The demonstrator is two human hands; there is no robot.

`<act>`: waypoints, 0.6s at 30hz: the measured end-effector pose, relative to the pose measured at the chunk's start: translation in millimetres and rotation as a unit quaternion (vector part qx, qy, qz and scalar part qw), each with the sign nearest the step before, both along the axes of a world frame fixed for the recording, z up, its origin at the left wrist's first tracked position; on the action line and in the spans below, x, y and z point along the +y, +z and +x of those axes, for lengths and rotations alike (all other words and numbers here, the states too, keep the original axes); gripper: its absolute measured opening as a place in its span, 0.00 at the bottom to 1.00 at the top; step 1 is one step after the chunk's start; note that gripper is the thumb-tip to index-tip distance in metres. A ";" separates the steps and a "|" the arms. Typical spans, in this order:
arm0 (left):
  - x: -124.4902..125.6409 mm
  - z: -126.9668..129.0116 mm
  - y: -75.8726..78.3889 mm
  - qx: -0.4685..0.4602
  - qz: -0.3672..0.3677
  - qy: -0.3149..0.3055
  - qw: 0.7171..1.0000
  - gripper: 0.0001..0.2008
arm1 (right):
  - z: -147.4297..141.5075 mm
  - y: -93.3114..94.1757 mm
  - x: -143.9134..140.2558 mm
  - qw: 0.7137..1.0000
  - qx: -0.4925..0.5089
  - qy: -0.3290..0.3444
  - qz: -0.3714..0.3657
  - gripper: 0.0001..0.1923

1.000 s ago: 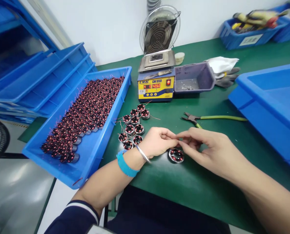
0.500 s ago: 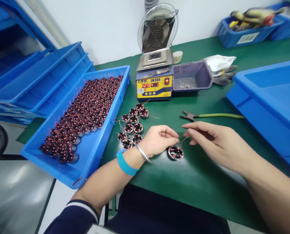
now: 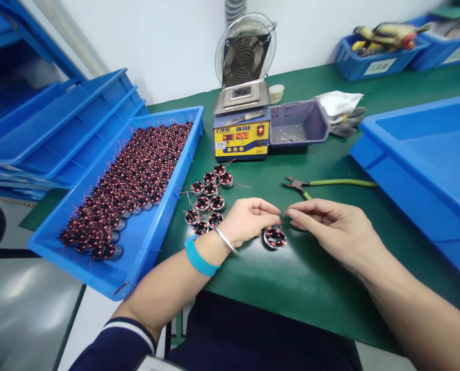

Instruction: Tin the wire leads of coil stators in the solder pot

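Note:
A motor stator (image 3: 275, 239), a metal ring with black inside and copper windings, rests on the green table just below my fingertips. My left hand (image 3: 251, 221) is closed in a pinch at the stator's upper edge; what lies between its fingers is hidden. With thumb and forefinger, my right hand (image 3: 330, 226) pinches a thin copper wire (image 3: 284, 216) that rises from the stator. Left of my left hand stands a group of similar stators (image 3: 202, 204), some with loose wire ends. Behind my right hand lie green-handled cutting pliers (image 3: 340, 182), their jaws apart.
A blue tray (image 3: 178, 206) packed with stators stands at left. Behind the table's middle is a yellow-and-blue heating unit (image 3: 241, 136), with a purple bin (image 3: 299, 123) beside it. Gloves (image 3: 346, 121) lie near that bin. Another blue tray (image 3: 419, 170) stands at right.
My right hand has shifted left, bringing its fingertips closer to my left hand, and the span of wire between them is shorter. The whole view has moved slightly.

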State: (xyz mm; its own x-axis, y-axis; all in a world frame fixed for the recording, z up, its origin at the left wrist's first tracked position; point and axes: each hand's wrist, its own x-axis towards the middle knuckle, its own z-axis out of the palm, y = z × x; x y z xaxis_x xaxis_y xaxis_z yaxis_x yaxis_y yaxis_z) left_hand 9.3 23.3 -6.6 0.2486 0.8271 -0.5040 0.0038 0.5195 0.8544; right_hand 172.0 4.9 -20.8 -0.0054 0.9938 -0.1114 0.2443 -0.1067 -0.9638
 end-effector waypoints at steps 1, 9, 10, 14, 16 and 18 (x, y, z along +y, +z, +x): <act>-0.3 0.4 1.3 0.001 -0.004 -0.002 1.000 0.06 | -1.7 0.3 0.8 1.000 0.009 -0.005 -0.001 0.22; 0.7 3.7 3.9 -0.003 -0.022 -0.007 1.000 0.09 | -7.3 0.8 2.6 0.998 0.046 0.034 0.003 0.28; 1.1 3.8 3.8 -0.013 -0.029 -0.013 0.999 0.10 | -7.0 0.4 2.7 0.998 0.041 0.039 0.010 0.28; 2.1 2.8 3.3 -0.050 -0.052 -0.032 0.997 0.11 | -6.6 -1.2 1.0 0.997 -0.010 0.046 0.057 0.24; 2.1 1.8 2.9 -0.068 -0.054 -0.031 0.996 0.11 | -7.7 -1.1 -1.4 0.994 -0.042 0.045 0.088 0.19; 2.1 1.0 2.3 -0.082 -0.057 -0.030 0.995 0.10 | -9.1 -0.7 -4.2 0.988 -0.083 0.035 0.126 0.14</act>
